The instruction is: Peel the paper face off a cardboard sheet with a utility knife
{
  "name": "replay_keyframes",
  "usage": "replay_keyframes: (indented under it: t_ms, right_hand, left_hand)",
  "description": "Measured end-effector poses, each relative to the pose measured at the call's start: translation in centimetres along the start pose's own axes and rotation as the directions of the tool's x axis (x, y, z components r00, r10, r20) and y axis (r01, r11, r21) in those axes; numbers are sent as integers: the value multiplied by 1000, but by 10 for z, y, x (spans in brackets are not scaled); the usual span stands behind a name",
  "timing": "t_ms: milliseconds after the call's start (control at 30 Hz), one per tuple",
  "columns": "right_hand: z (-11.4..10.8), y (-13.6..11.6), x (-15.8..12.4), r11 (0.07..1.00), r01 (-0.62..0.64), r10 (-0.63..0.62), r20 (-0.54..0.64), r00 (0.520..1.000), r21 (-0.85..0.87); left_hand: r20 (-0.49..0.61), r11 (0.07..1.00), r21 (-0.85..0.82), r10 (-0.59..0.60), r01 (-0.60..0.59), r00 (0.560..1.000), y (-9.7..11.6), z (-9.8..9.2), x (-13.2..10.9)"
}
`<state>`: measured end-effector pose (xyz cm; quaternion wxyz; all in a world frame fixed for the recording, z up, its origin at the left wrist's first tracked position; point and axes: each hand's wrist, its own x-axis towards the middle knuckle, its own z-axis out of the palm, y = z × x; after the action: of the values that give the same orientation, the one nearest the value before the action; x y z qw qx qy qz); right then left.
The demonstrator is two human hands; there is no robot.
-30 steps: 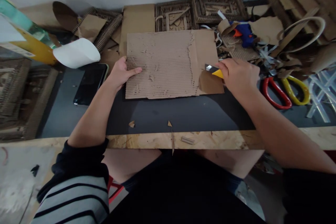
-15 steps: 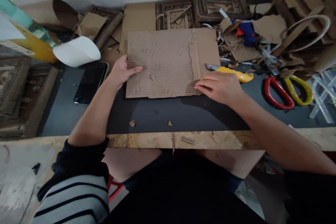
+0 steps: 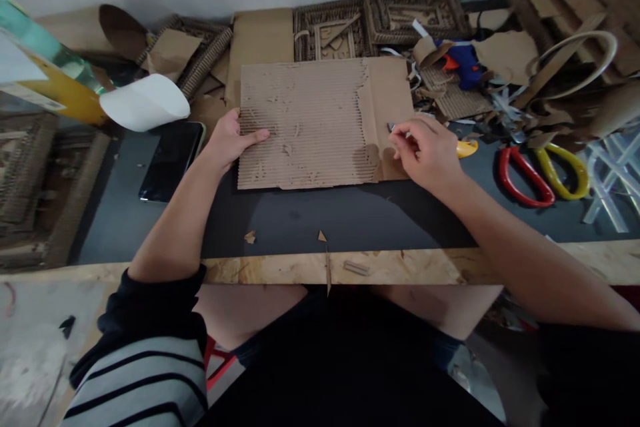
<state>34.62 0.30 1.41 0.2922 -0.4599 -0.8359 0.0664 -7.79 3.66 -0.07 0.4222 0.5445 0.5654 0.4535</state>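
Observation:
A corrugated cardboard sheet (image 3: 305, 123) lies on the black mat (image 3: 325, 217), its top paper mostly stripped so the ridges show. My left hand (image 3: 227, 140) grips its left edge, thumb pressed on top. My right hand (image 3: 427, 153) is at the sheet's right side, fingers pinched on the smooth brown paper layer (image 3: 387, 90) that still covers that end; its lower corner is lifted and curled. A yellow utility knife (image 3: 466, 147) lies on the mat just behind my right hand, mostly hidden by it.
Red scissors (image 3: 525, 177) and yellow scissors (image 3: 565, 167) lie to the right. A phone (image 3: 170, 160) and a white paper roll (image 3: 145, 101) sit to the left. A blue glue gun (image 3: 465, 60), cardboard frames and scraps crowd the back. Small scraps lie near the wooden table edge (image 3: 280, 268).
My right hand set the yellow knife down on the mat, then moved to the sheet's right end and pinched the paper layer, lifting its lower corner. My left hand stayed put.

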Motion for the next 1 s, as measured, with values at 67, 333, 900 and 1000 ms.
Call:
replay_keyframes:
  t_ms: [67,333,900,1000]
  right_hand:
    - [-8,-1,1,1000,4,-4,15,1000,-17]
    - [-31,5,3,866,-323,380,84,921,-382]
    - [-31,28,4,953,55,26,259,965,-298]
    - [-27,17,6,946,154,-74,269,960,-287]
  left_hand:
    - [0,1000,1,4,-4,1000,-2,0,1]
    - [-13,999,32,25,-25,1000,-2,1,1]
    - [-48,1000,16,6,-5,999,-2,1,2]
    - [-41,1000,8,5,-5,999,0,2,0]
